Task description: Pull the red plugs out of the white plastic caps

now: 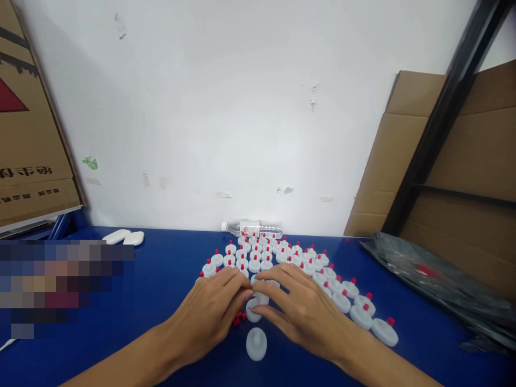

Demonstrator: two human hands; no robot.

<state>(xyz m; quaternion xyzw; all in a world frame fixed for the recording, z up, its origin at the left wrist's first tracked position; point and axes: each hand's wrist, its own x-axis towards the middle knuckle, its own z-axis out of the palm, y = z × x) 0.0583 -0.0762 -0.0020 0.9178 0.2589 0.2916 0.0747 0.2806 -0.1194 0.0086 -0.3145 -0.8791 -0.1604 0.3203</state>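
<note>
In the middle of the blue table, my left hand (pixel 217 301) is closed, thumb and fingertips pinched together; whatever is between them is hidden. My right hand (pixel 298 301) curves its thumb and fingers round a translucent white round plastic piece (pixel 263 299), partly hidden by the fingers. Just below the fingertips lies another white piece (pixel 253 312), and a further white piece without a red tip (pixel 256 344) rests closer to me. Several small red caps (pixel 239 318) lie by my left hand. Beyond both hands stand many white pieces with red caps (pixel 254 263).
A clear plastic bottle (pixel 252 229) lies on its side against the wall. Two white oval objects (pixel 124 237) sit at the back left. Dark plastic bags (pixel 439 290) lie at the right. Cardboard (pixel 36 129) stands at the left, with more cardboard (pixel 387 156) at the right.
</note>
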